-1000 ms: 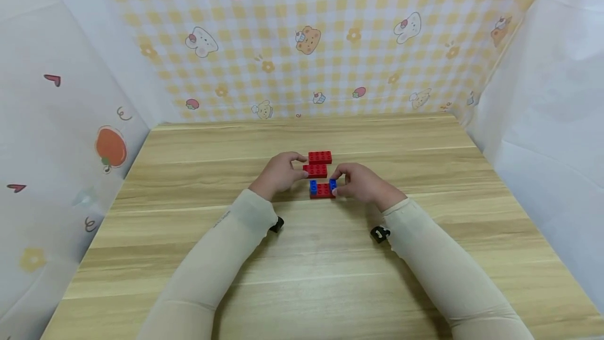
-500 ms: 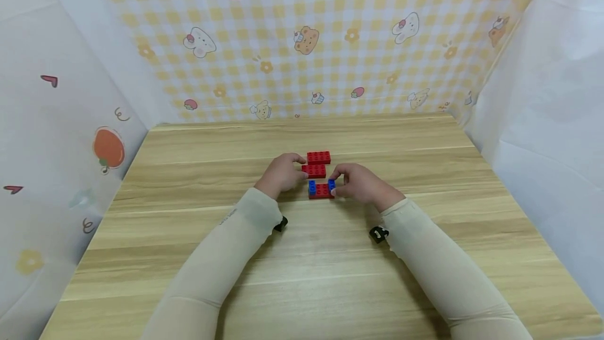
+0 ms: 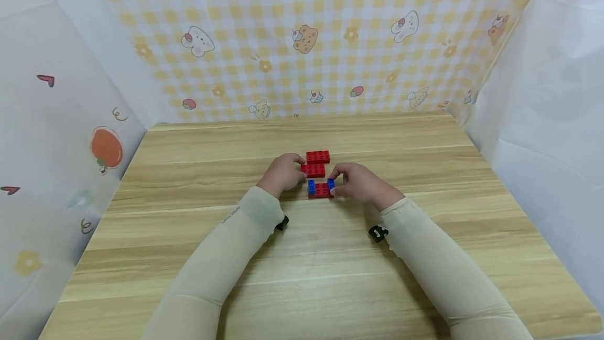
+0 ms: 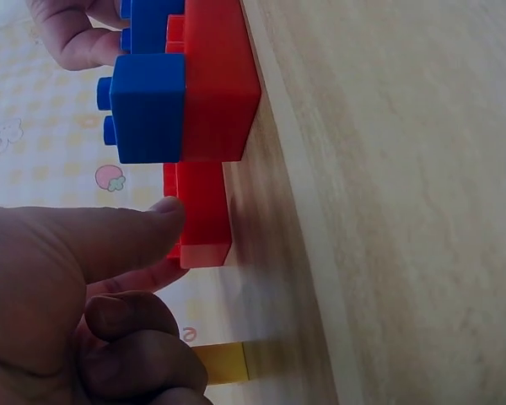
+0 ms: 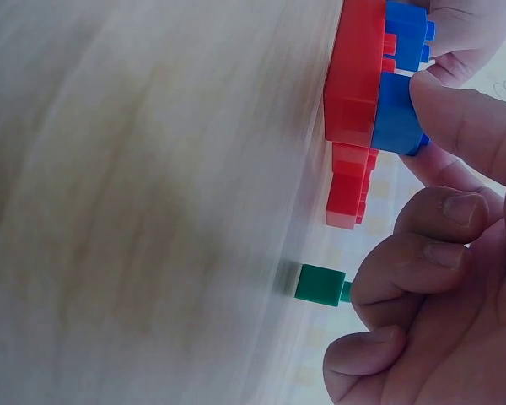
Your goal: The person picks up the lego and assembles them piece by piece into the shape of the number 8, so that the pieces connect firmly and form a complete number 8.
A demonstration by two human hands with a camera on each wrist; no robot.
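Three red bricks lie in rows: a far one (image 3: 318, 157), a middle one (image 3: 316, 170) and a near one (image 3: 321, 190). Small blue bricks sit on both ends of the near brick, a left blue one (image 4: 150, 110) and a right blue one (image 5: 396, 114). My right hand (image 3: 360, 185) pinches the right blue brick between thumb and index finger, its other fingers curled. My left hand (image 3: 283, 173) has thumb and index finger at the left end of the middle red brick, pinching it from near and far sides.
A yellow brick (image 4: 228, 363) shows beyond my left hand in the left wrist view. In the right wrist view a green brick (image 5: 320, 285) stands beyond the red ones. The wooden table (image 3: 302, 277) ends at a checked cloth (image 3: 236, 77), with white cloth at both sides.
My left wrist and forearm have shifted slightly right while the fingertips stay at the middle red brick. My right hand keeps its pinch on the right blue brick. The head view drifts slightly.
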